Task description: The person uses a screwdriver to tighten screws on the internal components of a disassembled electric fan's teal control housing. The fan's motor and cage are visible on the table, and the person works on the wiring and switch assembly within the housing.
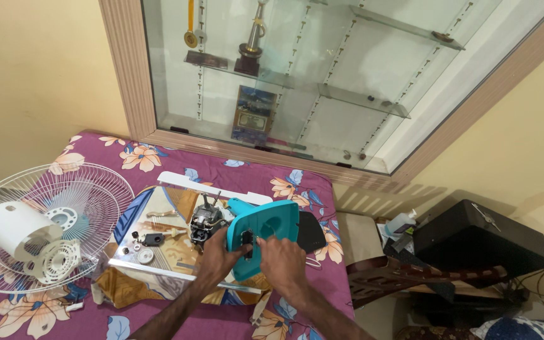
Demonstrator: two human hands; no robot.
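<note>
We look down on a bench (pixel 177 315) under a purple cloth with a flower print; it stands against a wall with a glass-fronted cabinet (pixel 322 82), whose shelves carry a trophy (pixel 253 44), a hanging medal (pixel 190 34) and a framed picture (pixel 254 113).

On the left part of the bench lies a round white wire grille (pixel 96 189), flat on the cloth. On top of it rests a white cover (pixel 17 228) shaped like a short drum, lying on its side, and touching it a white ribbed ring (pixel 55 259).

Near the middle of the bench lies a tray (pixel 158 264) with a shiny rim and a brown and blue pattern. A long white strip (pixel 190 184) lies just past its far edge.

At the right end of the tray, tilted up on edge, is a teal housing (pixel 269 230) with a round opening in its face. Just left of it and touching it sits the motor (pixel 204 225), dark metal with wires showing on top. A black flat part (pixel 313 232) lies right behind the housing.

Our left hand (pixel 218 259) is closed around the lower left edge of the housing, fingers curled narrow by a small black part there. Our right hand (pixel 279 258) grips the housing's lower front, fingers bent over it.

On the left of the tray lie the small pieces: a black block (pixel 153 238), a white disc (pixel 145 255) and a few tiny dark bits (pixel 135 235).

Right of the bench, well apart, stands a black case (pixel 480 242).
</note>
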